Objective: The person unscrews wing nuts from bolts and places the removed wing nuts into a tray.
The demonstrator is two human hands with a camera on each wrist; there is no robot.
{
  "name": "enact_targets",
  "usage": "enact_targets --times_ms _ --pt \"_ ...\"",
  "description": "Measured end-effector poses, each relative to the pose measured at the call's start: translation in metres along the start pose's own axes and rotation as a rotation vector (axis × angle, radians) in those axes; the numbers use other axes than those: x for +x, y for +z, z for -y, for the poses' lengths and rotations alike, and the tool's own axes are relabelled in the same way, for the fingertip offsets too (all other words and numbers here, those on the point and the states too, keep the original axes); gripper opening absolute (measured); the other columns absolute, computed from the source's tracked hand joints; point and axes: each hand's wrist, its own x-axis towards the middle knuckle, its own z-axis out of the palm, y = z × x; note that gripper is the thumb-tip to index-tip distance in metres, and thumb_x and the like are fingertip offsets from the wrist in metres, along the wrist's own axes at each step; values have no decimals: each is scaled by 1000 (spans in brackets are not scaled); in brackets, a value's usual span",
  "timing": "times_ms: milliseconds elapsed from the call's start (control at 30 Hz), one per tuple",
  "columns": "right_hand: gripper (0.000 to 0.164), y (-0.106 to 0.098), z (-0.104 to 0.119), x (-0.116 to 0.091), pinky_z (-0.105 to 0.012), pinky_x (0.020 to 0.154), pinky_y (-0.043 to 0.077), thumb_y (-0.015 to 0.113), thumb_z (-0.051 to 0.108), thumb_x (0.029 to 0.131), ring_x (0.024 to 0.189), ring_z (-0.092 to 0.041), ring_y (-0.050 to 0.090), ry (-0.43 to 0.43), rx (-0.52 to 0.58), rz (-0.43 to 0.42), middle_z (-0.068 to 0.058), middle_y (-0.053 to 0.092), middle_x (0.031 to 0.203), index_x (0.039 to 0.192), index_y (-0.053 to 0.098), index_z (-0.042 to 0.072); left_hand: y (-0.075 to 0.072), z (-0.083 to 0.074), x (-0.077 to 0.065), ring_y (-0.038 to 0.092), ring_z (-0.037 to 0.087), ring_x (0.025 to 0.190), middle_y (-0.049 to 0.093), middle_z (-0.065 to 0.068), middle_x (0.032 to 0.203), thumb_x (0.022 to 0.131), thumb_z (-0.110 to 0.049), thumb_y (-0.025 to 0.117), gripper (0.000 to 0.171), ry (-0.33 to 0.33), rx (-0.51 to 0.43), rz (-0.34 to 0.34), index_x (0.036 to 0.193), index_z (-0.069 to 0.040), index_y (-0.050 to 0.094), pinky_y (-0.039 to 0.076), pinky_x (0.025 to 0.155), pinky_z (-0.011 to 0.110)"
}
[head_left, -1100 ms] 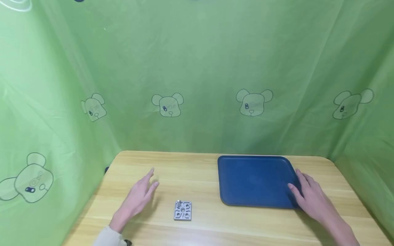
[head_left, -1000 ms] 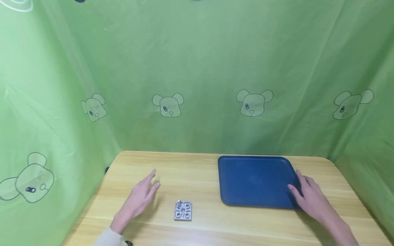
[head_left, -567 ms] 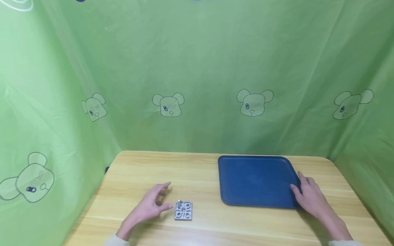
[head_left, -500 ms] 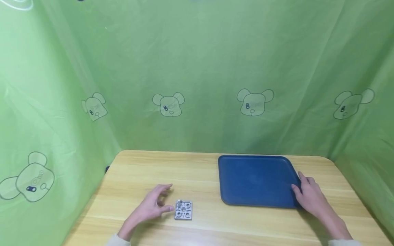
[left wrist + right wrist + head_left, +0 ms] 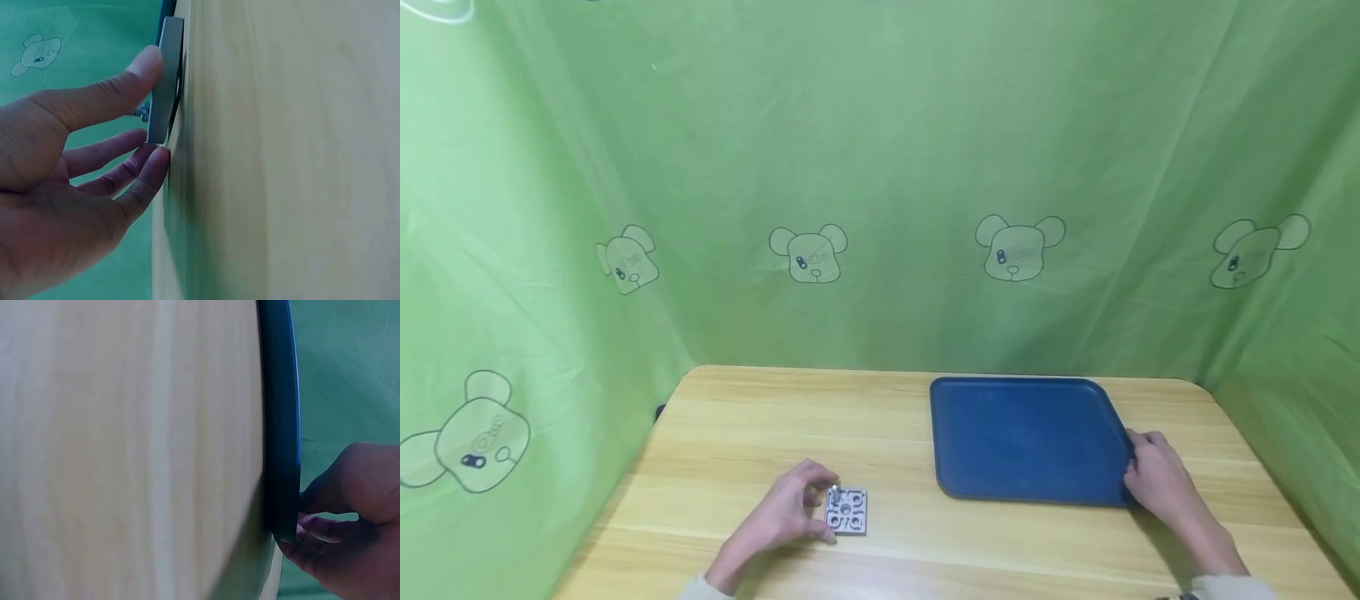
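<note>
A square grey metal plate (image 5: 847, 511) with round holes lies on the table, left of the middle. On its far left corner stands a small screw (image 5: 837, 494), whose thread shows in the left wrist view. My left hand (image 5: 792, 507) grips the plate from its left side, thumb at the near edge and curled fingers at the far one. In the left wrist view the plate (image 5: 166, 81) leans slightly, with a narrow dark gap beneath it. Farther right is a blue rectangular tray (image 5: 1030, 442). My right hand (image 5: 1161, 479) pinches its right rim near the front corner.
The wooden table (image 5: 910, 558) has rounded far corners. Green curtains (image 5: 880, 167) with printed bear heads hang behind it and along both sides. A stretch of bare tabletop separates plate and tray.
My left hand has moved right and closed on the plate's left side. My right hand's fingers have curled in and now grip the tray's rim. The tray stays in place.
</note>
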Motion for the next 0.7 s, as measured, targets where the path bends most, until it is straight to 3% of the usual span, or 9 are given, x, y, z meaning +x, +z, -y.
enact_targets --times_ms 233,367,567,700 --pt "60 -1 1 -1 -72 85 50 55 -13 70 100 -59 53 6 29 16 -47 48 111 127 47 -29 4 -6 0 63 19 97 62 2 113 60 -7 95 68 27 88 -5 121 -3 66 62 88 31" --pt "62 -3 5 -2 -74 87 50 54 -12 71 102 -60 53 46 44 59 -46 47 115 130 45 -28 6 -7 0 64 19 97 62 0 110 60 -4 94 63 31 113 -3 117 -4 67 62 88 32" --pt "62 -3 10 -3 -74 86 50 53 -11 72 104 -63 52 73 49 84 -47 46 119 132 45 -27 8 -7 1 63 23 104 64 0 113 60 -5 94 63 53 155 -20 117 -5 68 59 99 47" --pt "63 -2 12 -4 -74 87 51 54 -11 73 106 -64 52 83 52 89 -47 45 120 133 44 -27 8 -7 2 63 24 108 64 0 114 60 -3 94 63 59 144 -19 117 -5 69 57 102 48"
